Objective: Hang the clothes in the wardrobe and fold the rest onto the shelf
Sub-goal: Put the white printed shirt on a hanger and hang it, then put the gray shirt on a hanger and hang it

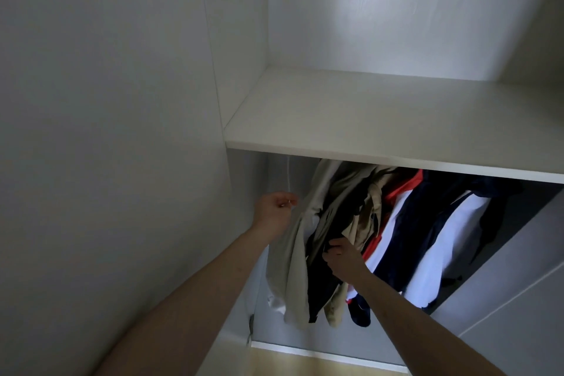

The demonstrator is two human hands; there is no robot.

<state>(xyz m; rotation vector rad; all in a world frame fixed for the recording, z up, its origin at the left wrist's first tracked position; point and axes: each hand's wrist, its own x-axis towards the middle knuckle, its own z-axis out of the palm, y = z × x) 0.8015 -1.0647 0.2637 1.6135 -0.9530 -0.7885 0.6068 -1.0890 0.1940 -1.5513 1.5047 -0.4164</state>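
Clothes (pixel 396 223) are hung under the shelf (pixel 381 119), centre-right of frame. A thin white hanger hook (pixel 74 180) is pinched by the left hand (pixel 273 209), centre-left, w/ a beige garment (pixel 294 268) beside it. Dark fabric (pixel 323 278) is gripped by the right hand (pixel 343 258), lower centre.

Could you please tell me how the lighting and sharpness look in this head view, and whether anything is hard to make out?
Head view: dim overall, with a soft bright patch on the wardrobe back wall above the shelf; the hanging clothes sit in shadow, the dark ones merging together; the wide lens bends the shelf edge; the right edge looks smeared; the left hand and right hand are slightly soft.
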